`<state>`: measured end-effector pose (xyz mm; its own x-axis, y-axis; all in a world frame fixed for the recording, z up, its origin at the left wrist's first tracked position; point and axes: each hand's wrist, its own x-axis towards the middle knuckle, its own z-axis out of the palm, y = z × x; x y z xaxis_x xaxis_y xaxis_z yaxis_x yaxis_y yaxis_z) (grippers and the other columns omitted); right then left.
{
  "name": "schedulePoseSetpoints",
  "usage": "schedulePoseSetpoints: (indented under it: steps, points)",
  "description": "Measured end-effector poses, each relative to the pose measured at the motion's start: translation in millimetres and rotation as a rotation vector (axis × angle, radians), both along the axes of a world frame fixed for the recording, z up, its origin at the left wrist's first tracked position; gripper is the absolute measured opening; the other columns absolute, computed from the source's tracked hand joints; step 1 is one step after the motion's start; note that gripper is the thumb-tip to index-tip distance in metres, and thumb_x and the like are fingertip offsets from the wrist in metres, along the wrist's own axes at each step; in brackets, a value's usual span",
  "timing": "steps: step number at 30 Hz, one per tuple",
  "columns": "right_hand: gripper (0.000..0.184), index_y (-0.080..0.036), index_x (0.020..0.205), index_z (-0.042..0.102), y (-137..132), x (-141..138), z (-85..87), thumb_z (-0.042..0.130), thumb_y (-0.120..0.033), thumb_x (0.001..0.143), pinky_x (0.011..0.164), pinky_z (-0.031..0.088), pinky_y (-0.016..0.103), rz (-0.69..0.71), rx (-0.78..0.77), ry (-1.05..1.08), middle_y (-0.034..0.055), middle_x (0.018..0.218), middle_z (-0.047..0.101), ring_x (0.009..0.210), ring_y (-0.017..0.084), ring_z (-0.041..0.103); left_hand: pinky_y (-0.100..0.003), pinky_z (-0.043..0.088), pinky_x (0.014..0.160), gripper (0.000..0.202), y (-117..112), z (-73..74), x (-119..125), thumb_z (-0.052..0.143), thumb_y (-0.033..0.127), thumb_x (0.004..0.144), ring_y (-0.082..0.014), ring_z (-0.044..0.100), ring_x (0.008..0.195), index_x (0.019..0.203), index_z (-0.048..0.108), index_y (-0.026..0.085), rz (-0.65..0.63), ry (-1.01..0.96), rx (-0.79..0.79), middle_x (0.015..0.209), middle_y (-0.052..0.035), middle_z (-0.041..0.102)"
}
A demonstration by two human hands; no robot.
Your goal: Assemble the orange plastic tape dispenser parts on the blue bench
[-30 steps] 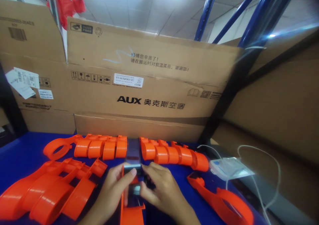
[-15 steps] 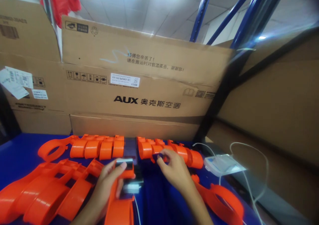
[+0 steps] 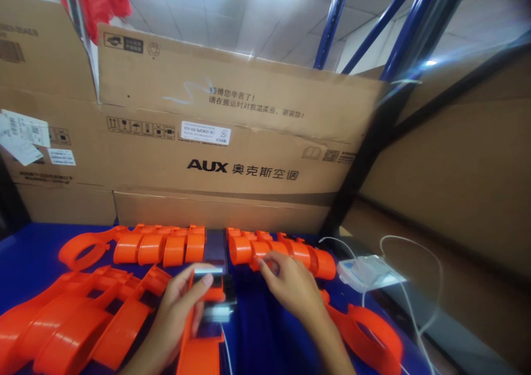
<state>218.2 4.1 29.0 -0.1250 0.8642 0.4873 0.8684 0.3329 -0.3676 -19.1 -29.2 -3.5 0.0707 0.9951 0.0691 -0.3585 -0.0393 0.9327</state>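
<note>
My left hand (image 3: 182,303) is closed around an orange plastic piece (image 3: 201,355) with a ring-like band at its lower end. A glossy dark and silver block (image 3: 208,276) sits at its top, under my thumb. Just behind stands another dark and silver object (image 3: 218,313), partly covered by the hand. My right hand (image 3: 288,284) is held in a pinch, thumb and index finger together, in front of a row of orange ring pieces (image 3: 259,248). What lies between those fingertips, if anything, is too small to make out.
More orange ring pieces stand at the back left (image 3: 153,248) and front left (image 3: 74,325). A single orange ring (image 3: 375,331) lies at the right, near a clear plastic case (image 3: 369,272) and white cable (image 3: 440,286). A cardboard wall (image 3: 240,142) closes the back.
The view has shifted slightly. My right fingertips have closed a little, and a dark patch seen at them no longer shows. My left hand keeps its hold.
</note>
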Motion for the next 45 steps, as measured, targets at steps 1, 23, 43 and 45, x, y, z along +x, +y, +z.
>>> schedulePoseSetpoints:
  steps: [1, 23, 43, 45]
  points:
    - [0.023, -0.022, 0.09, 0.073, -3, -7, 4.3, 0.058, -0.036, 0.097, 0.056, 0.046, 0.027, 0.11, 0.007, 0.068, 0.002, 0.07, 0.07, 0.064, 0.019, 0.066, -0.02, 0.019, 0.035, 0.032, 2, -1.7, -1, 0.073, 0.048, 0.084, -0.0071, 0.032, 0.03, 0.094, 0.07, 0.017, -0.011, 0.026, 0.004, 0.036, 0.0073, 0.044]
    - [0.019, -0.022, 0.111, 0.072, -14, -37, 3.0, 0.062, -0.024, 0.095, 0.086, 0.055, 0.038, 0.38, 0.077, 0.126, 0.009, 0.104, 0.069, 0.098, 0.024, 0.065, -0.021, 0.031, 0.036, 0.053, 28, -1.1, -34, 0.055, 0.062, 0.09, -0.0116, 0.04, 0.028, 0.107, 0.067, 0.013, -0.093, -0.205, -0.081, 0.033, 0.0053, 0.047]
    - [0.017, -0.023, 0.102, 0.072, -3, -71, 0.7, 0.074, -0.028, 0.086, 0.093, 0.045, 0.041, 0.6, -0.118, -0.201, 0.0061, 0.103, 0.061, 0.098, 0.025, 0.056, -0.02, 0.026, 0.036, 0.033, 11, -1.9, -25, 0.061, 0.048, 0.092, -0.009, 0.038, 0.029, 0.107, 0.063, 0.019, -0.073, -0.22, 0.093, 0.039, 0.0053, 0.053]
    - [0.006, -0.022, 0.095, 0.071, -4, -68, 4.5, 0.067, -0.024, 0.092, 0.089, 0.047, 0.039, 0.586, -0.094, -0.099, 0.006, 0.098, 0.063, 0.097, 0.024, 0.056, -0.02, 0.024, 0.035, 0.035, 13, -3.3, -22, 0.064, 0.049, 0.089, -0.0084, 0.036, 0.027, 0.108, 0.062, 0.019, -0.045, -0.166, 0.072, 0.038, 0.0062, 0.052]
